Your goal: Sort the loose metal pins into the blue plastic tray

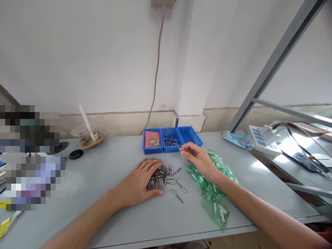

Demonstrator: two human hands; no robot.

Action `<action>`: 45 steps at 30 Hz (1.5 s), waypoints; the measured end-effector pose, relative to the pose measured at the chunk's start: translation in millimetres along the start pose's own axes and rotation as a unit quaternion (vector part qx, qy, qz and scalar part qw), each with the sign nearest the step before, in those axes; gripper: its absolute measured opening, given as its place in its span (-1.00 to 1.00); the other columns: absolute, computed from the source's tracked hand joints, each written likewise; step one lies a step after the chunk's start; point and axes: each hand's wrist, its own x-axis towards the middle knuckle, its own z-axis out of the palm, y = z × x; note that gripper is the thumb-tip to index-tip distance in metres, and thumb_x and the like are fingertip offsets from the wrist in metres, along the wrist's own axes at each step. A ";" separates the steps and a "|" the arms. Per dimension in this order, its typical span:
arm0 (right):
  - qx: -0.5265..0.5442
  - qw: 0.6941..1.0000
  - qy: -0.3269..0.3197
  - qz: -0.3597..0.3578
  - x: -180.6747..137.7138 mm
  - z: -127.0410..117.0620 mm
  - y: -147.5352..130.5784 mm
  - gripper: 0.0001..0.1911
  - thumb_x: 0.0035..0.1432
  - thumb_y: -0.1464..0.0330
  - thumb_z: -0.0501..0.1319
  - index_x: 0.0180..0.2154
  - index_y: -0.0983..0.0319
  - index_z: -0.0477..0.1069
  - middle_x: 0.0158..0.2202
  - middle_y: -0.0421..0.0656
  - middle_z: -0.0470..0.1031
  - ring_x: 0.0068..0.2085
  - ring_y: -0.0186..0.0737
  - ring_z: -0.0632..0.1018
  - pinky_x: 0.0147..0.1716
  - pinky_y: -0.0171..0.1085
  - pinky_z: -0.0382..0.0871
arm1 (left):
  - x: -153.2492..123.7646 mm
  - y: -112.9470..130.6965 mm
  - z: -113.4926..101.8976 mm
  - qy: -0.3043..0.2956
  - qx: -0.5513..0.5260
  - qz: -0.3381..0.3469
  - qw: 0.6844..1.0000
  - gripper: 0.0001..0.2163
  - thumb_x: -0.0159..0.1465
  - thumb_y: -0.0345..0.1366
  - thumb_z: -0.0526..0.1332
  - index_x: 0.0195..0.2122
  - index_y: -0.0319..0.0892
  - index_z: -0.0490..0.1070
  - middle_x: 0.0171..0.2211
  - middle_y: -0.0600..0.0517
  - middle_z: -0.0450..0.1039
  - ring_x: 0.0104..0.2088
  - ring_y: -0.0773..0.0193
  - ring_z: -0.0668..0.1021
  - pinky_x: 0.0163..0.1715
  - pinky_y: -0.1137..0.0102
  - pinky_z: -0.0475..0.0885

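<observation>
My left hand [141, 178] rests on the table with its fingers spread, curved around the left side of a pile of small metal pins [161, 176]. A few pins lie loose to the right of the pile. Raised above the table, my right hand [195, 158] pinches a thin metal pin [178, 147] between thumb and fingertips. That pin points toward the middle blue bin [170, 149], which holds several similar pins. Under and beside my right forearm lie green plastic bags [220, 207] with small metal parts inside.
The left blue bin [153, 150] holds a red packet; the right blue bin [190, 135] stands beside the middle one. A plastic cup [83, 130] and black disc [76, 154] sit at the left. A blue packet [238, 140] and power strip [263, 141] lie right, near a metal frame [272, 65].
</observation>
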 end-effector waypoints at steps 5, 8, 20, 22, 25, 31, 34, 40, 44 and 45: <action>0.107 0.991 -0.059 0.051 -3.8 0.4 -5.1 -0.64 0.28 -0.01 0.34 -0.17 0.14 0.51 -0.23 -0.17 0.47 -0.38 -0.30 0.38 -0.34 -0.24 0.35 | 0.3 -0.1 0.0 -0.001 -0.002 -0.004 1.000 -0.19 0.38 0.23 0.22 0.52 -0.02 0.01 0.46 -0.15 0.17 0.45 -0.12 0.23 0.46 -0.07 0.11; 0.161 0.977 -0.106 0.093 -7.3 0.9 -10.7 -0.62 0.28 -0.01 0.35 -0.19 0.17 0.52 -0.25 -0.15 0.44 -0.36 -0.30 0.38 -0.29 -0.23 0.37 | -0.1 -0.4 0.0 0.002 -0.004 -0.003 1.000 -0.19 0.38 0.23 0.23 0.52 -0.01 0.00 0.45 -0.15 0.18 0.44 -0.13 0.24 0.46 -0.08 0.10; 0.189 0.976 -0.066 0.085 -5.7 3.5 -8.4 -0.70 0.29 0.08 0.37 -0.17 0.16 0.53 -0.28 -0.18 0.42 -0.37 -0.30 0.34 -0.30 -0.24 0.34 | 0.0 0.3 -0.1 -0.007 0.001 -0.007 1.000 -0.19 0.39 0.24 0.21 0.52 -0.03 0.00 0.46 -0.15 0.15 0.45 -0.11 0.22 0.47 -0.08 0.08; 0.140 0.988 -0.039 0.057 -6.4 3.6 -7.1 -0.70 0.30 0.06 0.35 -0.17 0.15 0.52 -0.28 -0.17 0.45 -0.36 -0.28 0.36 -0.31 -0.23 0.35 | 0.0 0.3 -0.2 -0.003 0.001 -0.003 1.000 -0.19 0.39 0.24 0.21 0.52 -0.02 0.00 0.46 -0.14 0.16 0.45 -0.11 0.22 0.47 -0.07 0.08; 0.054 0.998 -0.016 0.021 -8.3 3.6 -7.0 -0.71 0.33 0.04 0.31 -0.17 0.13 0.53 -0.29 -0.17 0.48 -0.33 -0.24 0.40 -0.31 -0.22 0.35 | 0.1 -0.3 0.3 -0.002 0.001 -0.001 1.000 -0.20 0.40 0.22 0.21 0.53 0.00 -0.01 0.46 -0.13 0.16 0.45 -0.11 0.23 0.47 -0.07 0.09; -0.023 1.000 0.000 -0.010 -8.6 5.3 -4.0 -0.75 0.30 0.08 0.34 -0.21 0.12 0.52 -0.36 -0.21 0.42 -0.33 -0.20 0.41 -0.33 -0.21 0.34 | -0.2 -1.7 1.7 0.004 -0.001 0.001 1.000 -0.19 0.39 0.23 0.22 0.53 0.01 -0.01 0.46 -0.13 0.16 0.44 -0.13 0.25 0.47 -0.09 0.09; -0.061 0.998 0.003 -0.019 -7.4 6.0 -0.2 -0.80 0.29 0.14 0.36 -0.22 0.11 0.51 -0.34 -0.20 0.47 -0.30 -0.18 0.44 -0.30 -0.19 0.34 | -0.4 -1.3 1.3 -0.002 0.001 -0.003 1.000 -0.19 0.39 0.23 0.21 0.53 0.01 -0.02 0.47 -0.12 0.16 0.45 -0.11 0.23 0.48 -0.08 0.07; -0.092 0.995 -0.022 -0.014 -7.7 6.4 2.7 -0.86 0.29 0.21 0.36 -0.22 0.11 0.50 -0.33 -0.21 0.47 -0.29 -0.18 0.45 -0.28 -0.19 0.31 | 0.1 -0.5 0.7 -0.017 0.003 -0.011 1.000 -0.19 0.40 0.25 0.19 0.52 -0.01 -0.02 0.48 -0.12 0.13 0.47 -0.09 0.21 0.49 -0.07 0.02; -0.072 0.997 -0.022 -0.007 -7.3 6.2 2.7 -0.87 0.29 0.22 0.36 -0.22 0.12 0.50 -0.35 -0.22 0.45 -0.30 -0.19 0.44 -0.30 -0.20 0.30 | 0.1 -0.6 0.6 -0.015 0.005 -0.011 1.000 -0.19 0.40 0.25 0.19 0.52 -0.03 -0.02 0.48 -0.13 0.12 0.47 -0.09 0.20 0.49 -0.07 0.03; -0.066 0.998 -0.023 -0.006 -7.0 6.1 2.6 -0.86 0.29 0.21 0.36 -0.22 0.12 0.50 -0.35 -0.22 0.45 -0.31 -0.20 0.43 -0.30 -0.21 0.30 | 0.0 -0.5 0.4 -0.014 0.004 -0.011 1.000 -0.19 0.40 0.25 0.19 0.52 -0.03 -0.02 0.48 -0.13 0.13 0.47 -0.09 0.20 0.49 -0.07 0.04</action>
